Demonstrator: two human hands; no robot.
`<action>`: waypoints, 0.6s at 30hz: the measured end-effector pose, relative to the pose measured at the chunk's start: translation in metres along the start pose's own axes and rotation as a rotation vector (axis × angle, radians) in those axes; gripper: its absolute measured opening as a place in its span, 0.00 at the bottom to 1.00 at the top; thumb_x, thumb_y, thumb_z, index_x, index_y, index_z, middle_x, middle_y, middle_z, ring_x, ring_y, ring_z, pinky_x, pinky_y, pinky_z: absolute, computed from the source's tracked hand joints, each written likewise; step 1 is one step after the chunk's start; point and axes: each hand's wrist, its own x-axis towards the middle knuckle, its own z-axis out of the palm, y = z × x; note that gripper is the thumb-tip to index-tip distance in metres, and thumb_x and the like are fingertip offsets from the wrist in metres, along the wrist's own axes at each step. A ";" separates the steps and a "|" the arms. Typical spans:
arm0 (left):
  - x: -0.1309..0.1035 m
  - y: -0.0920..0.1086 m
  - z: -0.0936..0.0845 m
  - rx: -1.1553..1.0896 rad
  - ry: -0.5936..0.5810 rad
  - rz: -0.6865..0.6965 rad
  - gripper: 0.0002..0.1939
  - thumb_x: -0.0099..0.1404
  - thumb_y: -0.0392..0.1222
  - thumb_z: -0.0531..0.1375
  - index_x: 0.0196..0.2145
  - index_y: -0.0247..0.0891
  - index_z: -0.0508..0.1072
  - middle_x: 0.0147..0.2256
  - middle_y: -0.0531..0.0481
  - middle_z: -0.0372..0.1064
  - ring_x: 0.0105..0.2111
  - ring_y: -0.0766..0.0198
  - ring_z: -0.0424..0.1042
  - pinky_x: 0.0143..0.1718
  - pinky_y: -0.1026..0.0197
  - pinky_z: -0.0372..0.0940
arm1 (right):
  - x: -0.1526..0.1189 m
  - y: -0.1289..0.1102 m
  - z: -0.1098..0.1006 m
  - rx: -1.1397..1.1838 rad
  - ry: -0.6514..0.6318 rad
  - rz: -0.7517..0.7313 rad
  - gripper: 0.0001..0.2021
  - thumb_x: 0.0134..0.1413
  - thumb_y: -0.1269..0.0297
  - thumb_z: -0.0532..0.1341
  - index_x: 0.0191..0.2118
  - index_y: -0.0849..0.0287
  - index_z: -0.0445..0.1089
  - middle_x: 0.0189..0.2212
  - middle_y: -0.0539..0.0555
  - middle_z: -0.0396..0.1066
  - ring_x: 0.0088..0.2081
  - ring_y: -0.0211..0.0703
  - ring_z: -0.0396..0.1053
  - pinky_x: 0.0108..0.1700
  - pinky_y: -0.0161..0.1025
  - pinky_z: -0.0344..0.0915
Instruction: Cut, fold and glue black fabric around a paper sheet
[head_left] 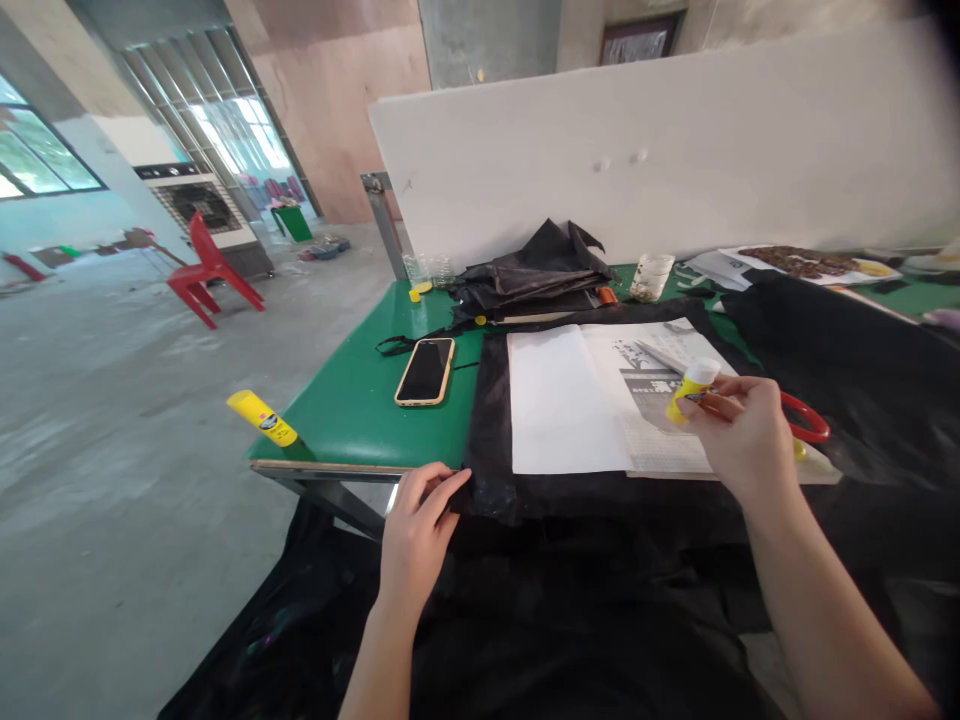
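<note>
A yellow glue stick with a white end [698, 378] is gripped between the thumb and fingers of my right hand [746, 430], held above the open book [559, 400]. Under that hand lie scissors with red handles [808, 418], their blades pointing to the far left across the printed page. At the front edge of the table, my left hand [421, 525] is closed on the near left corner of the black fabric [491, 480]. This fabric spreads beneath the book and hangs over the table's edge. The left page is plain white; the right one is printed.
On the green table [337, 410] are a phone [425, 371], a second glue stick [262, 417] at the left corner, folded black fabric [536, 270] and a clear cup [651, 277]. A white board [675, 150] stands behind. A red chair [210, 270] is farther off.
</note>
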 end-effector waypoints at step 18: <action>0.014 0.000 -0.005 -0.194 -0.138 0.121 0.21 0.56 0.23 0.51 0.39 0.45 0.74 0.46 0.51 0.71 0.53 0.58 0.64 0.59 0.44 0.50 | 0.010 -0.008 -0.001 -0.008 -0.017 0.066 0.38 0.38 0.57 0.68 0.54 0.60 0.51 0.45 0.64 0.66 0.41 0.52 0.70 0.36 0.44 0.70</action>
